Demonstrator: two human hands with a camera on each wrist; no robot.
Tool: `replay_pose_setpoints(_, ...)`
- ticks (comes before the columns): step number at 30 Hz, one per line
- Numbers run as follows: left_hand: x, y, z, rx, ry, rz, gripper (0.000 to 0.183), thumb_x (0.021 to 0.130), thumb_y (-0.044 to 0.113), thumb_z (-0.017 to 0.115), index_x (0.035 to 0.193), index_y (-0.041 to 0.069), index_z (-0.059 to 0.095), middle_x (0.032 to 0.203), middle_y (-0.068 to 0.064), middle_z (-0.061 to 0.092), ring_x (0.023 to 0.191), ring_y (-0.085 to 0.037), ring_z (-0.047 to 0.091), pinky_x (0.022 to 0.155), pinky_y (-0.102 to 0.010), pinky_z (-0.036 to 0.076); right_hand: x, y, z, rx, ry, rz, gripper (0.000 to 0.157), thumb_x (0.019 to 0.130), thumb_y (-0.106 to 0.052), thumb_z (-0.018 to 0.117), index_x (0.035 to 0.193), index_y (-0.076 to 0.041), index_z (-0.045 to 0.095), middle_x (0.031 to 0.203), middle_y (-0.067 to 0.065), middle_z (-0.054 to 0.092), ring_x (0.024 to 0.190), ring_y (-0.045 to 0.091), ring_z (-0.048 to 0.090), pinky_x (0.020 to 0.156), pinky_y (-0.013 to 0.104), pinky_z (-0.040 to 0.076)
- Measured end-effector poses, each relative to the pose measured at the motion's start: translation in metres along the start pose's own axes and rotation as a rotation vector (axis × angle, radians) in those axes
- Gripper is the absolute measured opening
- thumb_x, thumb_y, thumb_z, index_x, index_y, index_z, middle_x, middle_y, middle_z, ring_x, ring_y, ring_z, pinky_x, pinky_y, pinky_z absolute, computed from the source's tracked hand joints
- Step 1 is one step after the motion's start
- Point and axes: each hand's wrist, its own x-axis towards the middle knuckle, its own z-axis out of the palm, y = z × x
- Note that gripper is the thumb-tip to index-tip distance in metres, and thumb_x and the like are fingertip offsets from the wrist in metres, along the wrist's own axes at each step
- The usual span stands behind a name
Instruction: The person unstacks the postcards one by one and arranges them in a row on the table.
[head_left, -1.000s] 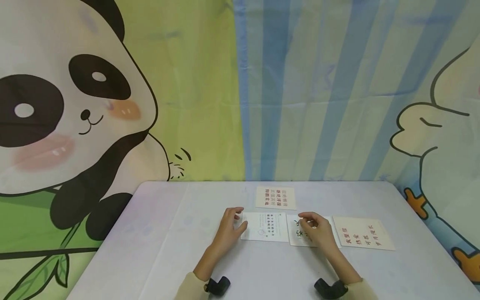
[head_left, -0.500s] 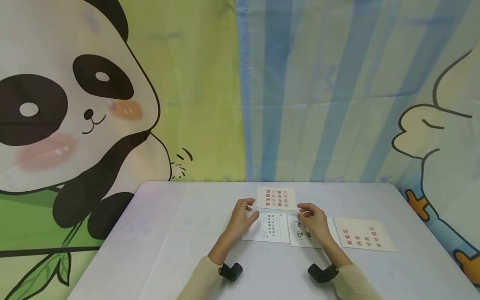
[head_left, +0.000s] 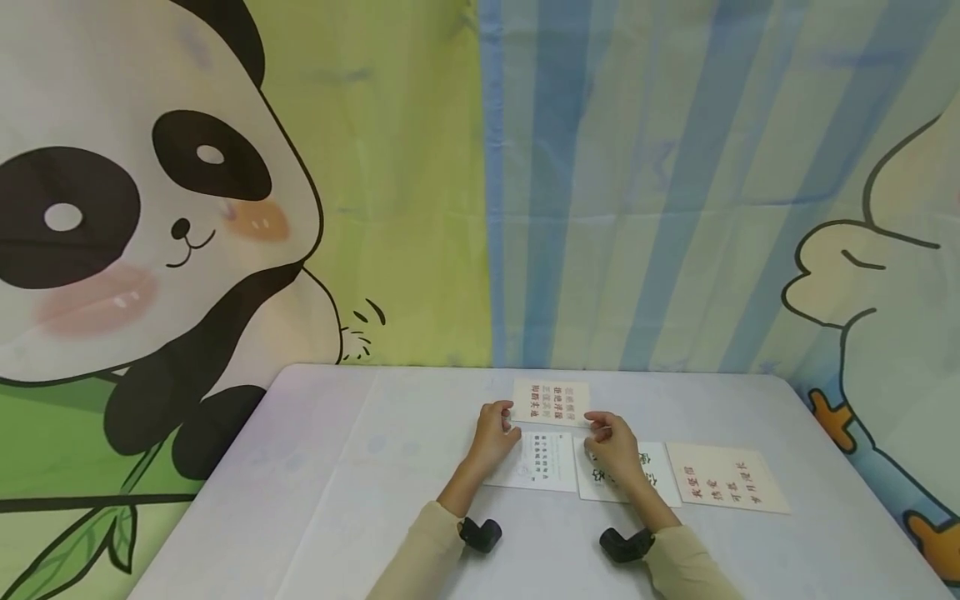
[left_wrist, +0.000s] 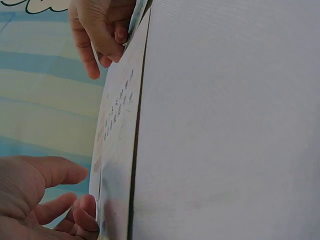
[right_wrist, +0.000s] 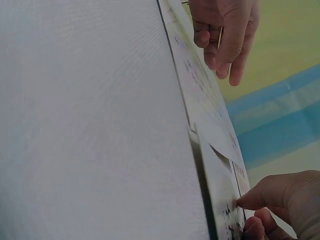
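Note:
In the head view a card with red and grey writing (head_left: pixel 551 402) lies at the back of the row. My left hand (head_left: pixel 493 437) is at its left side, fingers loosely bent and thumb apart from them. My right hand (head_left: pixel 617 450) is by its lower right corner, fingertips right at the edge. Below the left hand lies a white card with small print (head_left: pixel 542 462), partly covered by it. The right hand and forearm hide part of a card with dark green characters (head_left: pixel 660 475). In the left wrist view the left thumb (left_wrist: pixel 67 171) stands away from the fingers.
A cream card with red characters (head_left: pixel 731 477) lies at the right end of the front row. The cards rest on a pale table (head_left: pixel 360 500). Behind it hangs a curtain (head_left: pixel 600 208) with a panda and blue stripes. Each wrist wears a black camera (head_left: pixel 480 535).
Both hands have moved forward and toward each other, from the front-row cards to the sides of the back card. The cards have stayed in place.

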Motion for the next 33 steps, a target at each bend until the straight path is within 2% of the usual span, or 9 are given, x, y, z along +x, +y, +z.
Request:
replay_pose_setpoints(1,0.000,-0.001,0.001,0.008,-0.001,-0.019,0.044,0.081,-0.004,0.065,0.123,-0.011,0.053,0.098,-0.011,0.047,0.080,-0.015,0.047,0.069,-0.023,0.041,0.000,0.001,0.001,-0.005,-0.002,0.005,0.042,0.078,0.009,0.064,0.119,0.005,0.061,0.103,0.017,0.057,0.084,0.021,0.053,0.067,0.020,0.043)
replay_pose_setpoints(2,-0.001,0.004,-0.001,0.009,-0.011,-0.069,0.046,0.080,-0.005,0.066,0.124,-0.012,0.053,0.099,-0.012,0.048,0.081,-0.017,0.047,0.070,-0.024,0.042,0.001,0.001,0.001,-0.011,-0.002,0.011,0.043,0.078,0.009,0.064,0.121,0.005,0.060,0.103,0.017,0.057,0.084,0.021,0.053,0.067,0.020,0.043)
replay_pose_setpoints(5,0.001,0.003,0.000,0.040,-0.024,-0.126,0.049,0.082,-0.001,0.068,0.126,-0.013,0.051,0.100,-0.013,0.048,0.082,-0.017,0.048,0.069,-0.023,0.041,0.002,0.001,0.001,-0.030,-0.011,0.024,0.047,0.080,0.006,0.065,0.126,0.006,0.057,0.103,0.017,0.055,0.084,0.021,0.052,0.068,0.020,0.043)
replay_pose_setpoints(10,0.005,0.005,-0.002,0.065,-0.062,-0.169,0.055,0.086,0.009,0.068,0.131,-0.014,0.048,0.103,-0.012,0.048,0.084,-0.016,0.047,0.069,-0.022,0.041,0.007,-0.002,-0.001,-0.067,-0.037,0.048,0.053,0.081,0.003,0.066,0.132,0.009,0.051,0.104,0.017,0.053,0.085,0.021,0.050,0.070,0.023,0.043)
replay_pose_setpoints(20,0.014,0.007,-0.004,0.075,-0.104,-0.182,0.056,0.084,0.009,0.068,0.130,-0.018,0.049,0.106,-0.017,0.050,0.086,-0.019,0.046,0.074,-0.027,0.043,0.010,-0.009,-0.006,-0.134,-0.082,0.001,0.054,0.078,0.005,0.066,0.127,0.019,0.050,0.093,0.017,0.054,0.078,0.021,0.049,0.066,0.023,0.041)
replay_pose_setpoints(28,0.012,0.004,-0.002,0.077,-0.107,-0.168,0.055,0.082,0.010,0.069,0.127,-0.017,0.052,0.110,-0.022,0.051,0.091,-0.022,0.047,0.082,-0.034,0.045,0.012,-0.009,-0.005,-0.093,-0.114,0.089,0.052,0.080,0.004,0.067,0.128,0.017,0.052,0.095,0.016,0.057,0.080,0.020,0.049,0.066,0.023,0.042)
replay_pose_setpoints(33,0.012,0.000,-0.003,-0.001,-0.107,-0.168,0.056,0.083,0.016,0.069,0.125,-0.017,0.054,0.109,-0.021,0.052,0.094,-0.024,0.049,0.088,-0.039,0.047,0.012,-0.007,-0.004,-0.098,-0.105,0.102,0.050,0.081,0.003,0.067,0.128,0.015,0.053,0.098,0.017,0.057,0.083,0.022,0.050,0.070,0.026,0.043)
